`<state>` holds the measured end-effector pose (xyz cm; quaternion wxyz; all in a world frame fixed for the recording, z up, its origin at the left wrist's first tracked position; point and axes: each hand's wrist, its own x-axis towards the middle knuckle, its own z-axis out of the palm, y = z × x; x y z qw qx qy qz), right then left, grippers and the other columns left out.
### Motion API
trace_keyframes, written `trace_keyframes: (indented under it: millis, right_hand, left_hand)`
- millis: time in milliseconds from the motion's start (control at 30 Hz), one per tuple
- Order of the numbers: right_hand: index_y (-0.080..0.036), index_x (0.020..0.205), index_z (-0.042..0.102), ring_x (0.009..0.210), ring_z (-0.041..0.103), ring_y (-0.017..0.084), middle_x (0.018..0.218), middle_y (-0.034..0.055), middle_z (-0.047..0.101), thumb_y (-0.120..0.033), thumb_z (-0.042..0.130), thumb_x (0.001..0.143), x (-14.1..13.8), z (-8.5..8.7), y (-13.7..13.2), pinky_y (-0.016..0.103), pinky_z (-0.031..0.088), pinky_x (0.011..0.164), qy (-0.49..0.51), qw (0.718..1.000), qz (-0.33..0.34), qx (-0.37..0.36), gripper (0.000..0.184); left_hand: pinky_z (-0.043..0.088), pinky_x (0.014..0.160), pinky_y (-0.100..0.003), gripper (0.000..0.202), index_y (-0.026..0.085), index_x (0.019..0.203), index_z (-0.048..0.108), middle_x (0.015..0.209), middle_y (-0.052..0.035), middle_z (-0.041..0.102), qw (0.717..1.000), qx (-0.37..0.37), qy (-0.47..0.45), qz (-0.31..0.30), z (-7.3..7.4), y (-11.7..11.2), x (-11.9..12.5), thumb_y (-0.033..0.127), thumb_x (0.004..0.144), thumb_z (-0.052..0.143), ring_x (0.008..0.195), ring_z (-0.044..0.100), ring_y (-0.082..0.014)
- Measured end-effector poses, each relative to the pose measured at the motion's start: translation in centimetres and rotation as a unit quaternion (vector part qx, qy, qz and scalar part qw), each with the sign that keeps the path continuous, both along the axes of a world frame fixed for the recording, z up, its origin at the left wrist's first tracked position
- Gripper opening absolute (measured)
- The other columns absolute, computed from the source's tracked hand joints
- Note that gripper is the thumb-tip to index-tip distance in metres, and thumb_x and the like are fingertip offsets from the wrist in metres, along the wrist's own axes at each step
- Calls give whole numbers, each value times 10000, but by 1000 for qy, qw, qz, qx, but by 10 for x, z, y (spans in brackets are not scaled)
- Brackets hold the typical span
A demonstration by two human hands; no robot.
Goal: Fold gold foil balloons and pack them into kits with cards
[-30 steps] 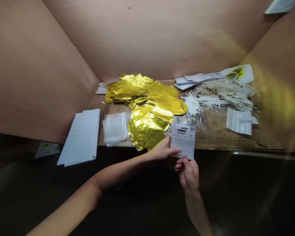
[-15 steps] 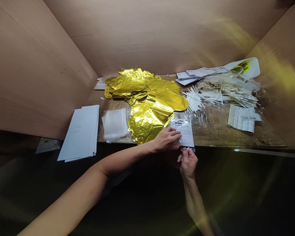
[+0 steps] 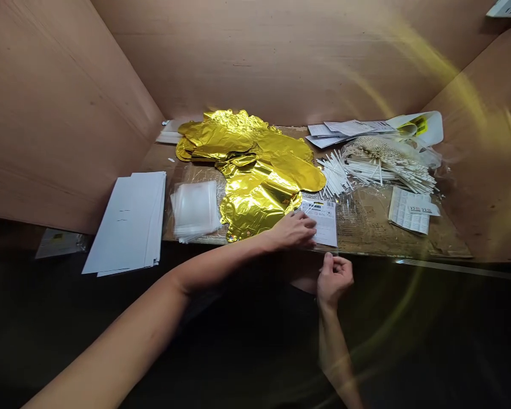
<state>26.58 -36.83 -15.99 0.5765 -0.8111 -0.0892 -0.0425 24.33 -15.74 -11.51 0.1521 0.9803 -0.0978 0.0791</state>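
Note:
A clear plastic packet with a white printed card (image 3: 325, 224) lies at the front edge of the work surface. My left hand (image 3: 296, 230) rests on its left side, fingers stretched over the plastic. Just below the packet's lower edge is my right hand (image 3: 334, 278), its thumb and fingers pinched together. What they grip, perhaps a clear edge or strip of plastic, is too faint to make out. Shiny gold foil balloons (image 3: 259, 176) lie in a heap behind my left hand, partly beneath my wrist. A stack of clear plastic bags (image 3: 195, 210) sits to the left of them.
White sheets (image 3: 125, 221) overhang the front edge at left. White sticks (image 3: 334, 173) and a bundle of straws (image 3: 387, 156) lie at right, before folded papers (image 3: 351, 128). A printed leaflet (image 3: 409, 213) is at front right. Wooden panels (image 3: 259, 62) enclose the back and sides.
My right hand has drawn slightly away from the packet's lower edge, down and to the right. My left hand stays on the packet. The view has shifted slightly.

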Motion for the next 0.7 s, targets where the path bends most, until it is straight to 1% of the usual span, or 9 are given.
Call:
trace_keyframes:
  millis: [67,133,233,333,400,467,600,667,700]
  right_hand:
    - [-198,949,687,792,644,240,849,79,680,-391,605,1018,8,13,5,392,510,790,-152,983,39,-99,222]
    - [-202,1034,749,969,639,278,989,114,676,-238,514,1025,19,27,14,437,468,907,-230,939,164,-195,238]
    - [-225,1126,778,1009,601,280,1035,112,631,-100,475,966,31,40,23,423,420,874,-244,876,299,-290,364]
    - [-233,1049,786,1023,589,272,1034,99,612,-73,497,937,36,45,15,412,399,862,-232,845,371,-307,349]
    - [-234,1002,780,1029,594,267,1039,91,615,-81,509,943,37,47,8,413,397,871,-226,841,398,-289,317]
    - [-232,1069,768,1036,586,275,1081,101,620,-129,521,977,37,49,9,419,397,868,-231,845,387,-288,283]
    - [-213,1044,711,1053,555,320,1127,141,635,-252,515,1031,36,52,30,459,392,874,-244,841,362,-320,201]
    - [-225,954,652,1013,570,307,1061,125,654,-278,496,1043,38,55,30,472,406,884,-205,858,387,-268,187]
    - [-237,940,622,942,580,283,979,99,651,-302,481,1056,40,57,23,462,424,864,-166,879,396,-208,194]
  left_hand:
    - [419,950,-402,348,277,1119,786,1391,-76,660,999,-33,20,-15,1,14,9,500,1064,524,1218,554,-285]
    - [408,963,-400,328,307,1108,804,1436,-65,636,997,-60,34,-43,0,27,19,449,1073,511,1215,544,-274]
    - [393,988,-417,317,303,1116,816,1449,-88,622,994,-73,37,-69,-2,38,26,420,1063,526,1213,530,-287]
    - [381,996,-436,331,305,1163,805,1472,-95,605,994,-68,31,-75,-3,38,24,427,1065,514,1235,509,-308]
    - [376,999,-442,334,311,1202,789,1498,-90,590,995,-59,30,-78,-2,36,21,407,1071,497,1257,496,-315]
    - [374,1004,-445,326,316,1229,777,1513,-86,580,995,-50,32,-79,-2,35,19,386,1067,502,1272,489,-320]
    - [381,992,-445,314,320,1218,780,1513,-82,586,996,-43,34,-70,-1,34,19,384,1058,518,1276,486,-326]
    - [383,993,-445,321,319,1225,775,1515,-76,591,996,-47,34,-71,0,35,18,386,1063,506,1273,487,-324]
    - [382,997,-446,322,319,1232,769,1522,-71,590,995,-50,36,-73,0,35,17,379,1064,500,1273,488,-321]
